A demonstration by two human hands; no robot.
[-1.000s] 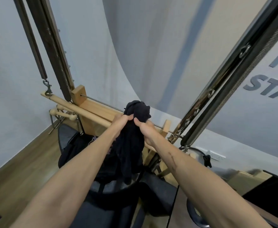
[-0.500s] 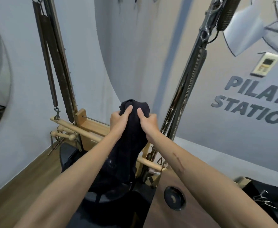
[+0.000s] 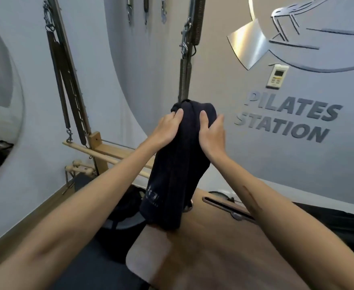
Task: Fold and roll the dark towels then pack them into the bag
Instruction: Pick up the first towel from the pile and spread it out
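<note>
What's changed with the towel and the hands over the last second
The view has tilted up, so the wall lettering and the remote now show. The hands have drawn a little apart on the top of the towel, which now hangs as a longer, flatter fold with a printed corner showing. Unchanged: the left hand and right hand still hold the towel's top, held up in the air.

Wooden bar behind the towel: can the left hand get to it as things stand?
Probably not yet. The left hand grips the top of the dark towel together with the right hand; it would have to let go first. The wooden bar lies unobstructed below.
</note>
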